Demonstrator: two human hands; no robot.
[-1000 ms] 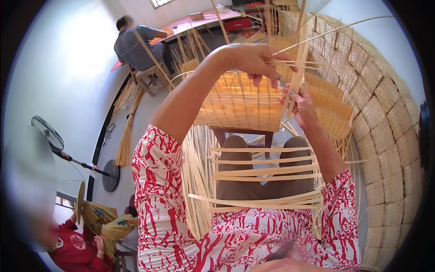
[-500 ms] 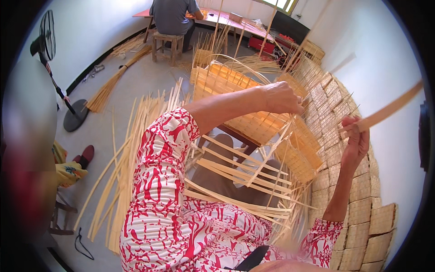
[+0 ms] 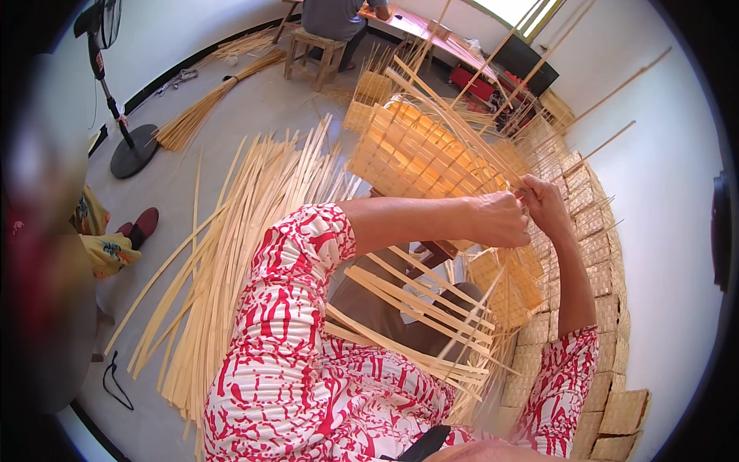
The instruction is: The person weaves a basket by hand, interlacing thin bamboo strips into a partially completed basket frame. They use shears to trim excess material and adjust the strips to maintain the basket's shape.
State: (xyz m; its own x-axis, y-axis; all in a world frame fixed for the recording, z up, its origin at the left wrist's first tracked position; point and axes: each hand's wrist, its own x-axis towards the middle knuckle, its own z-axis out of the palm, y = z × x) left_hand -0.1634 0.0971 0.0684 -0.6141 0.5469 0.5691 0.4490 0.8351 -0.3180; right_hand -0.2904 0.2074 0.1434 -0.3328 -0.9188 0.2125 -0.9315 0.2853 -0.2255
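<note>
My left hand (image 3: 499,219) and my right hand (image 3: 545,205) meet at the near right end of a woven bamboo basket (image 3: 427,150). Both have closed fingers. A pale bamboo strip (image 3: 462,123) slants from my right hand's pinch up and left across the basket's orange-lit inside. What the left fingers grip is hidden by the fist. Upright thin stakes rise from the basket's sides. Across my lap lies an open lattice of flat bamboo strips (image 3: 419,296).
Loose bamboo strips (image 3: 223,269) cover the floor at left, near a straw broom (image 3: 215,96) and standing fan (image 3: 135,150). Woven pieces (image 3: 593,254) are stacked along the right wall. A person (image 3: 331,19) sits at a far table; another's shoe (image 3: 144,227) shows at left.
My right hand has come left and up from the right side to meet my left hand. The strip it held pointing right now slants up-left over the basket. The view has shifted.
</note>
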